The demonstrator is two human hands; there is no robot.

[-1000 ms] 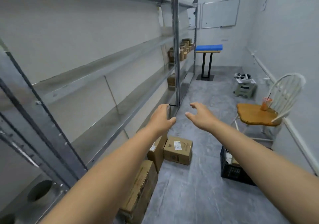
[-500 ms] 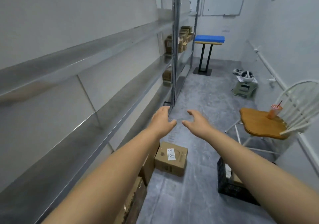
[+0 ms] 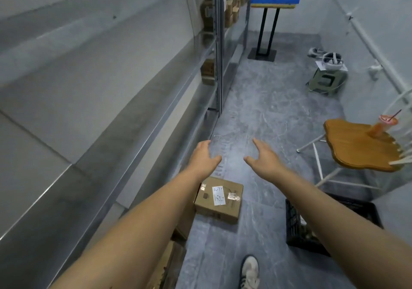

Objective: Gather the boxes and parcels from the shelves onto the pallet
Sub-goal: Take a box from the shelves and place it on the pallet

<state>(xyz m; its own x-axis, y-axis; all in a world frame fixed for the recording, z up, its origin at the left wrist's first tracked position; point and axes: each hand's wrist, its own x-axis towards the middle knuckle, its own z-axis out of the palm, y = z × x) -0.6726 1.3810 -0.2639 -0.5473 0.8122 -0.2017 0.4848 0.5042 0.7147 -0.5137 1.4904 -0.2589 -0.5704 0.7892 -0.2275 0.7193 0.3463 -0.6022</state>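
Resting on the grey floor [image 3: 267, 101], the labelled cardboard box [image 3: 219, 199] lies just beside the foot of the metal shelving [image 3: 133, 119], partly behind the left forearm. More cardboard boxes [image 3: 208, 71] stand on the far shelves. The left grip [image 3: 204, 157] and right grip [image 3: 263, 158] hover apart beyond the box, fingers spread and relaxed, holding nothing. A black crate [image 3: 294, 221] stands at right, and a wooden chair [image 3: 359, 146] carries an orange drink cup [image 3: 382, 125].
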